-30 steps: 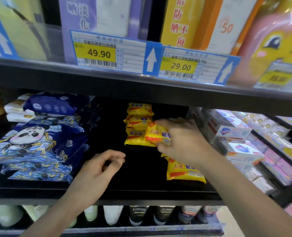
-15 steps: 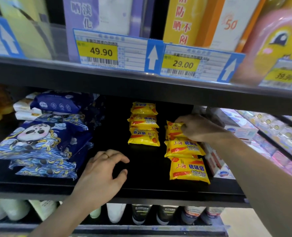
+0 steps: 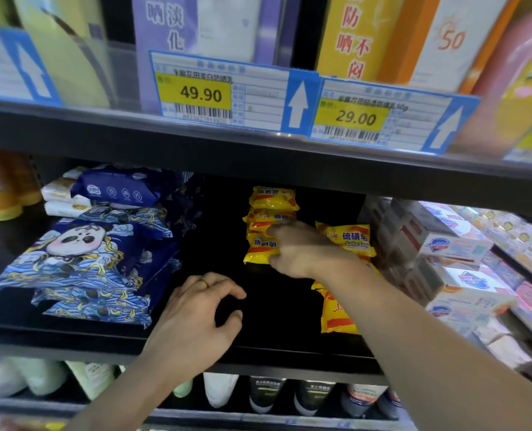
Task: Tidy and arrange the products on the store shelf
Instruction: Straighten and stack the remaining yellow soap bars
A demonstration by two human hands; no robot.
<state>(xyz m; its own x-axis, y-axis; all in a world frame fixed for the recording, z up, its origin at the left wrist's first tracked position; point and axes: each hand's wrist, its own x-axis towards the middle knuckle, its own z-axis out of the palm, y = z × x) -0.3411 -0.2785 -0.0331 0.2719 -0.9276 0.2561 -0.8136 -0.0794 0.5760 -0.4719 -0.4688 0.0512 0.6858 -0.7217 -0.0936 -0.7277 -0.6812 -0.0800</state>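
Right hand (image 3: 302, 250) reaches into the black shelf (image 3: 277, 306), fingers curled round the front yellow soap packet (image 3: 260, 247) of the left soap column; thumb under its front edge, fingertips on its top. Two more yellow packets (image 3: 272, 199) sit behind it in the same column, going toward the shelf back.

Left hand (image 3: 197, 312) hovers low over the bare shelf, in front of and left of the gripped packet, well apart from it. Fingers loosely curled, thumb out, nothing in it; a ring on one finger.

Right of the gripped packet, just past the right wrist: a second soap column. Its rear packet (image 3: 348, 239) reads "Sulfur Soap"; the front packet (image 3: 336, 315) is partly hidden by the forearm.

Further left of the gripped packet: a stack of dark blue panda-print wipe packs (image 3: 84, 262). Further right: white boxed soap bars (image 3: 451, 244), stacked.

Above, on the edge of the upper shelf: price tags reading 49.90 (image 3: 205, 94) and 29.00 (image 3: 354, 118).
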